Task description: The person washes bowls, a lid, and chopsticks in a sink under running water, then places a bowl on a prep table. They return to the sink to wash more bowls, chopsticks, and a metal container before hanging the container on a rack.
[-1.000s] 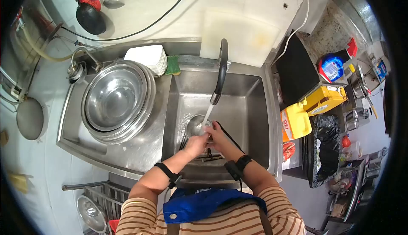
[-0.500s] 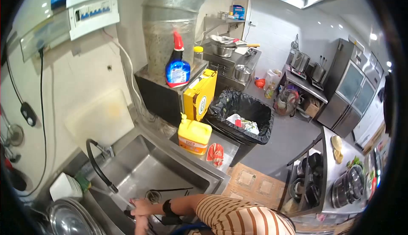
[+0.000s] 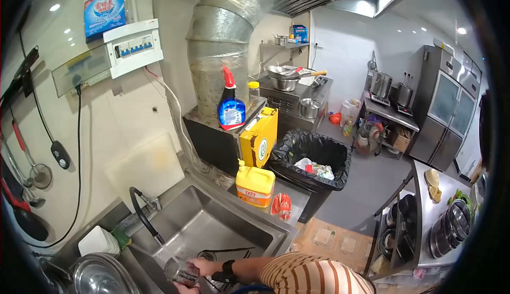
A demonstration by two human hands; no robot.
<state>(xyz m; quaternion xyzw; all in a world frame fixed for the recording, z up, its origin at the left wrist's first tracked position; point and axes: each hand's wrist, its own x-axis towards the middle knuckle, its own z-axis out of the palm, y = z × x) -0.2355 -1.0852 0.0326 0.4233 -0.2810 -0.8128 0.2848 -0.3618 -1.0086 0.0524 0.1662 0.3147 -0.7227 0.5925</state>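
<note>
Low in the sink [image 3: 218,227], a shiny see-through or metal cup [image 3: 180,273] lies tilted under the black faucet [image 3: 142,217], from which water seems to run. My right hand [image 3: 204,266], with a black watch on its wrist, is closed on the cup's near side. Beneath the cup, my left hand [image 3: 187,287] grips it too, partly cut off by the frame's lower edge. Dark chopsticks [image 3: 228,250] lie on the sink floor beside the drain, close to my right hand.
Left of the sink stand metal bowls [image 3: 98,275] and white square dishes [image 3: 100,242]. A yellow jug [image 3: 255,184] and a red-and-white cloth or pack [image 3: 281,206] sit on the right ledge. Beyond is a black-lined trash bin [image 3: 311,153].
The cup now shows between my hands under the faucet, where before they were close together over the sink's near edge. The view has shifted left and up.
</note>
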